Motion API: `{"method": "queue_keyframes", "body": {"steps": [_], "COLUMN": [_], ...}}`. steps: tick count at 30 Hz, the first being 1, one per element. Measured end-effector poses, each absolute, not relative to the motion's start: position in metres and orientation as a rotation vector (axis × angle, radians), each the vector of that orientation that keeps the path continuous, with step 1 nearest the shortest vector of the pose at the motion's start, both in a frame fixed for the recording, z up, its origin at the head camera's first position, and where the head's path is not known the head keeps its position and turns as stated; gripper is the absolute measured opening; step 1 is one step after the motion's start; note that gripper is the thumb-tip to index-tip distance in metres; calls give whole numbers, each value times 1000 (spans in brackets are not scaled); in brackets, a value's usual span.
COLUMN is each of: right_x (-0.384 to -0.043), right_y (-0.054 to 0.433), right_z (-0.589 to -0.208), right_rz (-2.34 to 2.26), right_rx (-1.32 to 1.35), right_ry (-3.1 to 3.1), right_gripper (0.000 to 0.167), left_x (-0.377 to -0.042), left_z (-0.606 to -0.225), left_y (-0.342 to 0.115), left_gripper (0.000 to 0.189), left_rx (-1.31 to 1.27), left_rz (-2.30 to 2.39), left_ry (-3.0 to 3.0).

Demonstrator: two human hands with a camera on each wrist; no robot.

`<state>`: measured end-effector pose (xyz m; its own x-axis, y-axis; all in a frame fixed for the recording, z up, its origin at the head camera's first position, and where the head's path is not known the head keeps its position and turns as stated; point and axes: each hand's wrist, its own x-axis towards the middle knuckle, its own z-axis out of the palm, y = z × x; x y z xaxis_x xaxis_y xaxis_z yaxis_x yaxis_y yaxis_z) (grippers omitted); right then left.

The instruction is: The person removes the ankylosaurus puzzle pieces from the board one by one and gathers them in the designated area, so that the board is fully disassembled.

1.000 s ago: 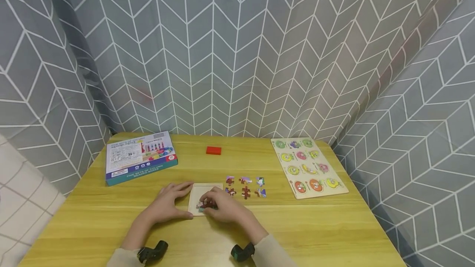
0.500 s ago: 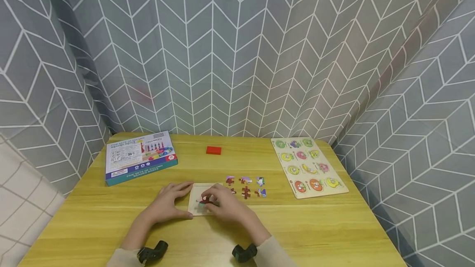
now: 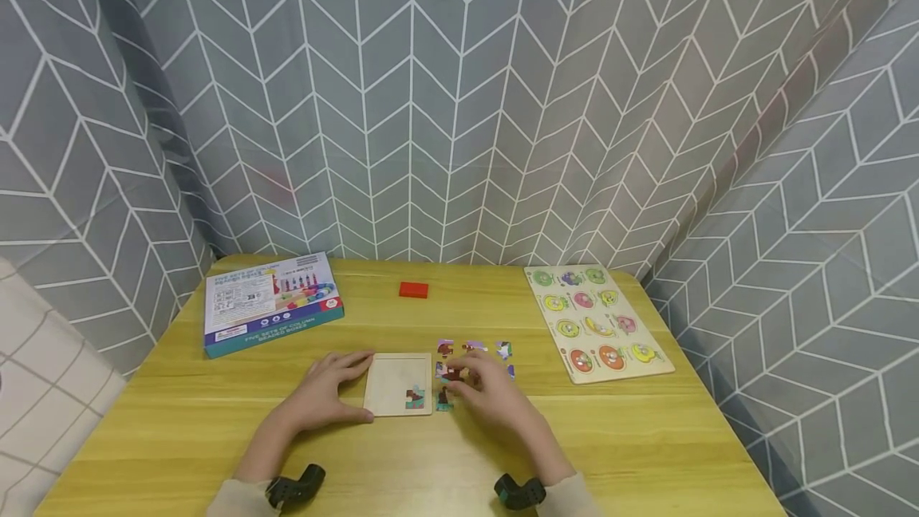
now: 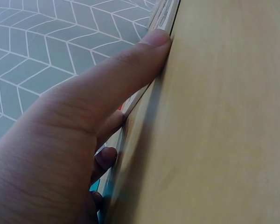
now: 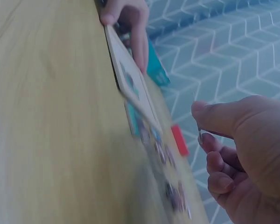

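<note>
My left hand (image 3: pixel 326 393) lies spread at the left side of a small wooden puzzle tray (image 3: pixel 388 385), fingertips at its upper corner and thumb at its lower one. In the left wrist view the thumb (image 4: pixel 126 65) is straight along the tray's edge. One jigsaw piece (image 3: pixel 415 397), brown and teal, sits in the tray's lower right corner. To the right of the tray, my right hand (image 3: pixel 495 396) pinches a dark brown jigsaw piece (image 3: pixel 454 374) between thumb and index finger. The right wrist view shows this piece (image 5: pixel 199 135) edge-on, raised off the table.
Several loose pieces (image 3: pixel 504 349) lie in rows beyond my right hand, partly hidden by it. Another piece (image 3: pixel 444 400) lies beside the tray. A red block (image 3: pixel 413 290) is farther back. A beaded-boxes carton (image 3: pixel 273 305) stands back left; a fruit puzzle board (image 3: pixel 597 325) lies at right.
My right hand has moved right from over the tray to beside the loose pieces, carrying the brown piece. The piece in the tray's corner has come into view. The left hand has stayed put.
</note>
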<state>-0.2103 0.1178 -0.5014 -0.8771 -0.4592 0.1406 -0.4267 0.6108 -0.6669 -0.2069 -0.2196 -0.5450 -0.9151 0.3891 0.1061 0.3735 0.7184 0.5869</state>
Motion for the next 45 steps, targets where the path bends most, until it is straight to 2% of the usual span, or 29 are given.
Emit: {"method": "queue_keyframes", "body": {"steps": [15, 24, 36, 45], "right_x": [-200, -198, -205, -217], "right_y": [166, 170, 155, 127], "right_z": [-520, -526, -517, -512], "right_rz": [-1119, -1115, -1108, -1077], "right_rx": [-683, -724, -723, -836], "right_ry": [2747, 2747, 2801, 2798], "right_gripper": [42, 36, 37, 31], "left_x": [-208, -208, -208, -207], "left_z": [-550, -550, -546, -546], "left_y": [-220, -220, -220, -220], "left_gripper": [104, 103, 104, 104], "left_rx": [616, 609, 634, 639], "left_rz": [1020, 1018, 988, 983], "left_ry": [2862, 2864, 2878, 2884]}}
